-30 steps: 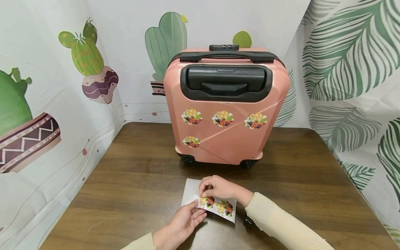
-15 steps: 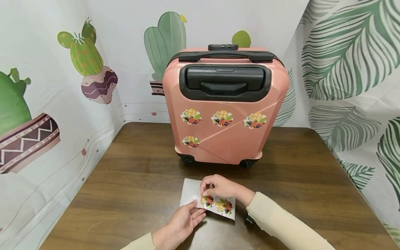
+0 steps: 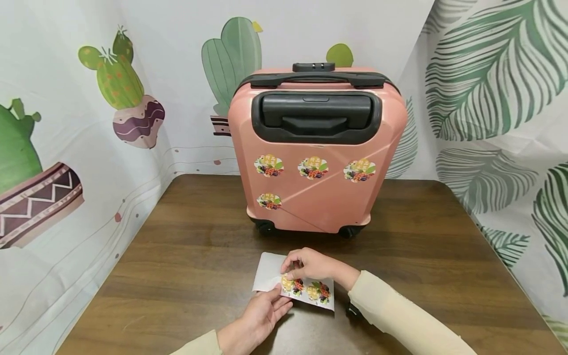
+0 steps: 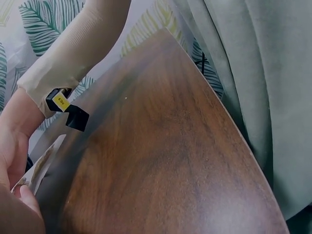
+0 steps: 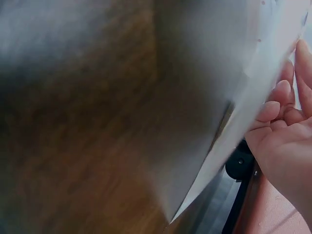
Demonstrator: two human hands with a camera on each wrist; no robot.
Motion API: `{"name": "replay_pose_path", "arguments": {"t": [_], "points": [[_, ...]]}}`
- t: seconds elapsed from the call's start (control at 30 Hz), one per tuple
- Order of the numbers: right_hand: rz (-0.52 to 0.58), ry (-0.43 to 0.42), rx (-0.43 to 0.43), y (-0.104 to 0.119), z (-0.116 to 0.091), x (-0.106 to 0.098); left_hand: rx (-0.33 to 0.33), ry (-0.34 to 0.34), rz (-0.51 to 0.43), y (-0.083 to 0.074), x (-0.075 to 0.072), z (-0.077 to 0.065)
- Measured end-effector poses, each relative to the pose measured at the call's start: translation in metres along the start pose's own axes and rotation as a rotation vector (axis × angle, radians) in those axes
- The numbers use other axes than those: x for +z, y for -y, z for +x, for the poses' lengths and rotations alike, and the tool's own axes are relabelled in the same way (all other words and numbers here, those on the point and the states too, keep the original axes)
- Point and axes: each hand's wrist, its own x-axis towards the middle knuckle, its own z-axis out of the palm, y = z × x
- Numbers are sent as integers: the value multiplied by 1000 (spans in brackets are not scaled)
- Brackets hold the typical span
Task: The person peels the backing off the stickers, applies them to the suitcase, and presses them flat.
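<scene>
You seem to be peeling a sticker off the sheet, held over the surface. Your left hand grips the sheet's near edge, thumb on top. Your right hand bends its fingers at the sticker's upper edge; whether they pinch it, I can't tell. Next likely calls for lifting that edge without tearing, then reaching toward the case beyond both hands.

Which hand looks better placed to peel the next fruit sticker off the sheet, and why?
Probably the right hand: it is curled at the upper edge of one fruit sticker, while the left hand grips the sticker sheet.
</scene>
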Motion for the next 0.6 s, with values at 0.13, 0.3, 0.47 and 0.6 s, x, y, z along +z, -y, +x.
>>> {"name": "replay_pose_path", "arguments": {"t": [0.13,0.3,0.47,0.6], "points": [[-1,-12,25,0,-1,0,1,-9,-31,1,2,0],[-6,-47,39,0,0,0,-2,-9,-54,1,2,1],[-45,-80,20,-1,0,1,9,-2,-36,2,2,4],[-68,-96,17,-2,1,1,5,-2,-28,3,0,6]]}}
